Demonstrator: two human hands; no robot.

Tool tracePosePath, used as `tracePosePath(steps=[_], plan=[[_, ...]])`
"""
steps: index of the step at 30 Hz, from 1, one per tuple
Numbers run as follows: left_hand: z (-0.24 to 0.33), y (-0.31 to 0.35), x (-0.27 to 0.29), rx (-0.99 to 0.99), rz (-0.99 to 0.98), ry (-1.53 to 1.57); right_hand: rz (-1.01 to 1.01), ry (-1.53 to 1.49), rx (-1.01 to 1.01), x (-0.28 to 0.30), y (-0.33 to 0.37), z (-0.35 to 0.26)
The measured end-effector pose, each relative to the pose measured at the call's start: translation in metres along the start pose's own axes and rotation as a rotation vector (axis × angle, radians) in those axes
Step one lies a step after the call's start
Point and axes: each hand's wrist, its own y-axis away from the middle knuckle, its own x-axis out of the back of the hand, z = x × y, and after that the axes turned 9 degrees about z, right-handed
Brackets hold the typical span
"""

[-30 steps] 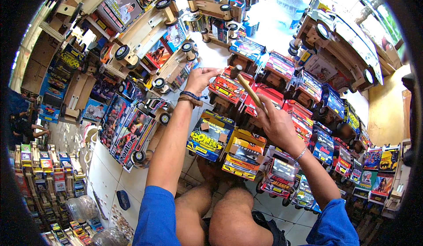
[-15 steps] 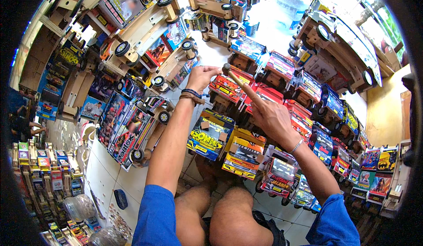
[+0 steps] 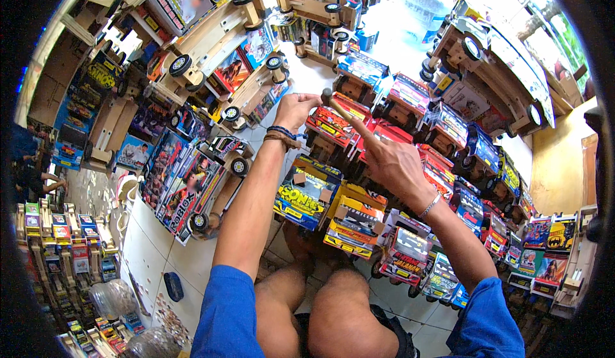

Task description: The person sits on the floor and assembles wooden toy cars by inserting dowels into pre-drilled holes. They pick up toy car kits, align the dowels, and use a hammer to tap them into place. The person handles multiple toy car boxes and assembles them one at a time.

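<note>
My right hand (image 3: 398, 171) is closed round the wooden handle of a hammer (image 3: 344, 114), its index finger stretched along the handle. The small dark hammer head is beside the fingertips of my left hand (image 3: 295, 110). Those fingers are pinched together at the far upper edge of a red toy truck (image 3: 334, 126); whatever they hold is too small to make out. Nearer to me stand a blue and yellow toy truck (image 3: 306, 194) and an orange and yellow one (image 3: 356, 220), with small brown pieces stuck on their fronts.
Rows of colourful toy trucks (image 3: 458, 127) fill the right side. On the left, wooden truck frames with black wheels (image 3: 181, 65) lie tipped over. Smaller toys (image 3: 70, 242) are stacked at lower left, near a dark blue oval object (image 3: 173, 286) on the tiled floor.
The hammer head has shifted very slightly up and left, closer to my left fingertips. Both hands keep nearly the same places, and the whole view has moved a little.
</note>
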Motion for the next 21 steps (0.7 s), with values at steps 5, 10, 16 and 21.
tracePosePath(steps=[5,10,16,21], plan=[[0.002,0.003,-0.001,0.041,0.008,0.044,0.137,-0.083,-0.005,0.004,-0.001,-0.003],[0.006,0.005,-0.002,-0.012,-0.01,0.037,0.039,0.01,-0.006,0.002,-0.003,0.001],[0.008,0.009,-0.002,0.012,-0.002,0.017,0.027,0.001,0.011,-0.002,0.0,0.005],[0.006,0.01,-0.001,0.013,-0.003,0.069,0.105,-0.003,0.011,-0.001,0.002,0.006]])
